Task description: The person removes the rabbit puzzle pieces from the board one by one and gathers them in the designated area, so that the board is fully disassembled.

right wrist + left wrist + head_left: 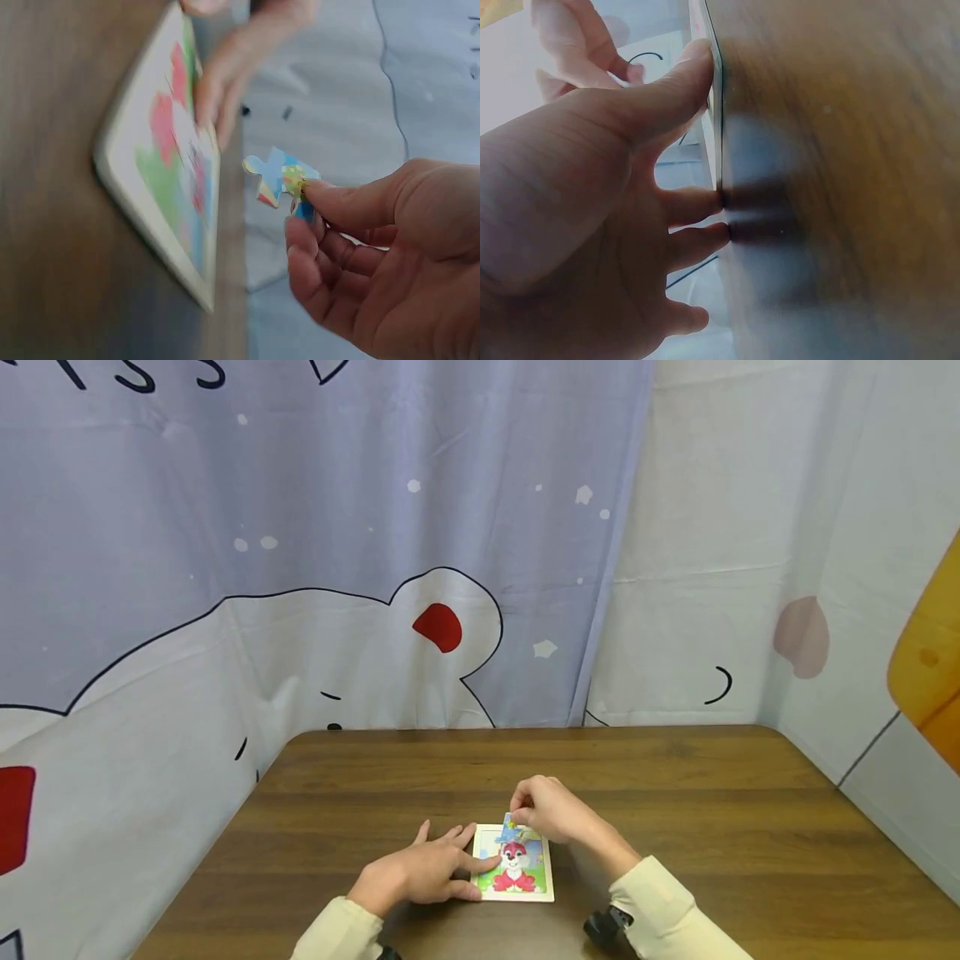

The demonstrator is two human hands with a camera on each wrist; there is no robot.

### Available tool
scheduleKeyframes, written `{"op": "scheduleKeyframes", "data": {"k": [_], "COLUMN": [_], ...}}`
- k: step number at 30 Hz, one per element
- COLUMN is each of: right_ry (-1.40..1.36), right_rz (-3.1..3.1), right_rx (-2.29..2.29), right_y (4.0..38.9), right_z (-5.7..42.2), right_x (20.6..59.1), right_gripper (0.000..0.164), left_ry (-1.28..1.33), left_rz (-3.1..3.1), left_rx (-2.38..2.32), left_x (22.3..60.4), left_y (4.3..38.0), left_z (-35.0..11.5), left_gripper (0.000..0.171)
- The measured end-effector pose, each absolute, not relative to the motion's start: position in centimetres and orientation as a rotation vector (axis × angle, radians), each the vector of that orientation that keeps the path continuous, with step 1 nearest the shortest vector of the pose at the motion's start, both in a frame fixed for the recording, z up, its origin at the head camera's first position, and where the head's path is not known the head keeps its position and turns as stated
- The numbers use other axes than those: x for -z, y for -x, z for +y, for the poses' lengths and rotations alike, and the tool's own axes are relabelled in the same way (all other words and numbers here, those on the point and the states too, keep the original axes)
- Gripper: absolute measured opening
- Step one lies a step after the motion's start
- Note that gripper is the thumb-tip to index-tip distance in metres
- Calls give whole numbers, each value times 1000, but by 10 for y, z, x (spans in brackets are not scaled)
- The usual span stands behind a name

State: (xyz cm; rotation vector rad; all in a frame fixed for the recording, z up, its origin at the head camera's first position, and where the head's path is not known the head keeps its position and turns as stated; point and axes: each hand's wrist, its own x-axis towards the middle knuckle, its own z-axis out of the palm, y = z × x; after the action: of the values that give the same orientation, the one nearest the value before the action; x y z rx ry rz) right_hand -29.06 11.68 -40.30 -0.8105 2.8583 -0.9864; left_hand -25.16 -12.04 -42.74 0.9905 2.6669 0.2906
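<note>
A small jigsaw puzzle (513, 883) with a red and white cartoon animal on green lies in a pale frame on the table. Between thumb and fingers my right hand (551, 808) pinches a light-blue puzzle piece (279, 174) with a yellow patch, held up over the puzzle's far part. My left hand (431, 868) is spread at the puzzle's left side. Its index finger reaches over the picture, and the thumb (694, 64) rests at the frame's edge. The other fingertips touch the table beside the frame.
The brown wooden table (675, 810) extends around the puzzle on every side. Behind it hangs a printed curtain (337, 510) in pale blue and white. A dark wrist device (609, 925) sits at my right cuff.
</note>
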Motion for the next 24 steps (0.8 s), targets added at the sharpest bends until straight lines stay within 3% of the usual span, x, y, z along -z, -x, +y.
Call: {"op": "scheduleKeyframes", "data": {"k": [11,24], "right_ry": [638,551], "right_rz": [2763,2752], "right_rx": [1072,1027], "right_y": [296,301], "right_z": [199,200], "right_x": [396,412], "right_gripper": [13,13], "left_ry": [-970,-993], "left_rz": [2663,2663], "left_rx": [-288,-300], "left_x": [429,427], "left_y": [250,251], "left_z": [-122,-121], "left_gripper": [54,55]}}
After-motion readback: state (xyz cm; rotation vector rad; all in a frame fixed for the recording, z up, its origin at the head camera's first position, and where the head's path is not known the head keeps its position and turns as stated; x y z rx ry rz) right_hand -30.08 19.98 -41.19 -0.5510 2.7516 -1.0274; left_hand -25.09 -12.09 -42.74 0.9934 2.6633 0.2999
